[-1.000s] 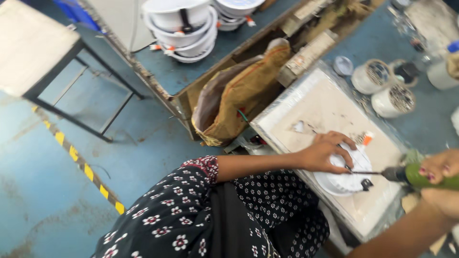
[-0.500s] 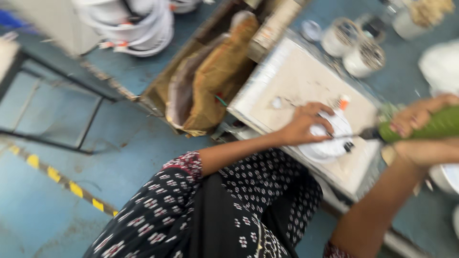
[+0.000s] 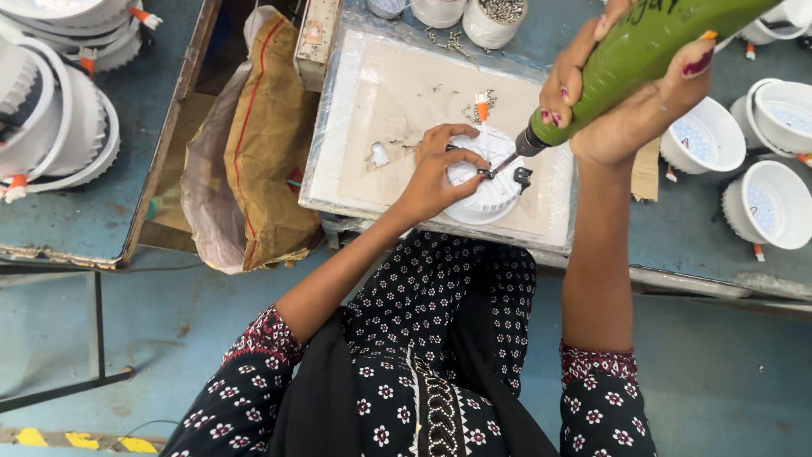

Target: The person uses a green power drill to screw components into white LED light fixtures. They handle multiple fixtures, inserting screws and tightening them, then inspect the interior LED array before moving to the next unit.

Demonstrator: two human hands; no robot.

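Two hands engaged: left hand [image 3: 436, 173], grip clamped on white round housing [image 3: 484, 190] on board atop desk [image 3: 694, 245]; right hand [image 3: 630, 101], grip clamped on green screwdriver [image 3: 643, 51], bit touching housing top.

The green screwdriver [image 3: 643, 51] now tilts steeply, bit on the white fixture [image 3: 482, 182].

We see a blue desk [image 3: 694, 228] | on it a pale plastic-wrapped board [image 3: 397, 101] bearing a white round ribbed housing [image 3: 486, 199] and loose screws [image 3: 469, 110] | white round lamp shells [image 3: 765, 203] at right | small tubs [image 3: 495, 19] behind | a second blue desk [image 3: 127, 161] at left carries stacked white housings [image 3: 51, 110]
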